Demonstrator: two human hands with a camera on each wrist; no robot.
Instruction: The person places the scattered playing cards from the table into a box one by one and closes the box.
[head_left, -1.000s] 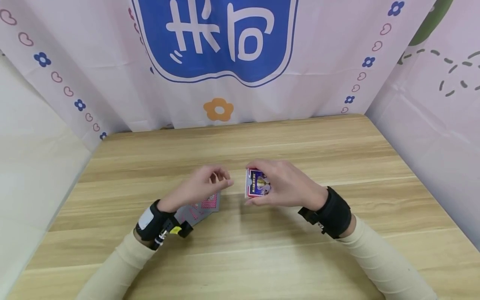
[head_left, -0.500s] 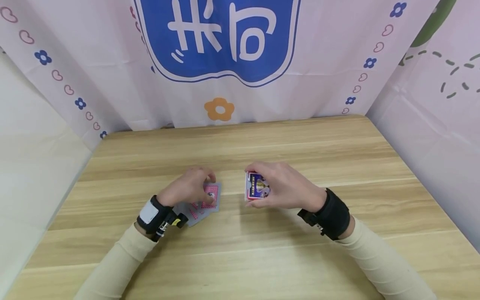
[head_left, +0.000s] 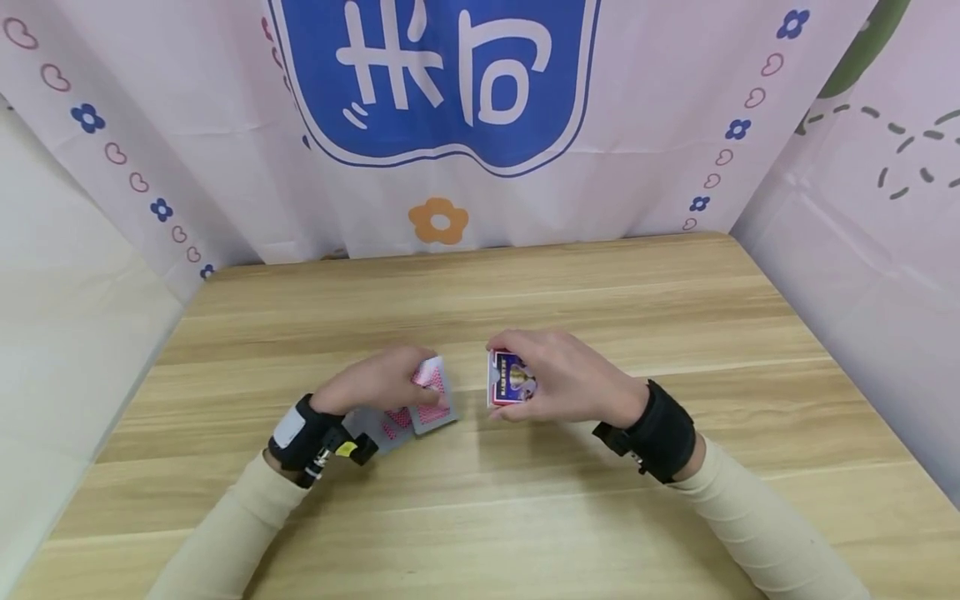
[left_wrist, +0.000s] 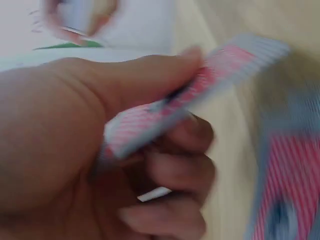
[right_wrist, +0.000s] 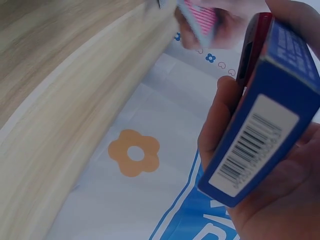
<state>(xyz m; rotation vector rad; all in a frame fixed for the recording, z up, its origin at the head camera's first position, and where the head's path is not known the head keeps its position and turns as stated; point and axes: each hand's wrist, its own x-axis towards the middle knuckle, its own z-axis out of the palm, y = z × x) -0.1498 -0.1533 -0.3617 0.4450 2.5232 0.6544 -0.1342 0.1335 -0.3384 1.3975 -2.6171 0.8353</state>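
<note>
My left hand pinches a red-patterned playing card between thumb and fingers. It is tilted up off the table; whether it is one card or a thin few, I cannot tell. Blurred in the left wrist view, the held card lies under the thumb. More playing cards lie fanned face down below that hand, partly hidden by it. My right hand grips a blue card box with a trophy picture, its end towards the left hand. The right wrist view shows the barcode side of the box and a red edge beside it.
The wooden table reaches back to a white curtain with a blue emblem and an orange flower. Pale cloth walls stand left and right. A black camera strap sits on each wrist.
My left hand first drew back left over the cards, then took hold of the top card and lifted it, shifting slightly right. The right hand with the box has hardly moved.
</note>
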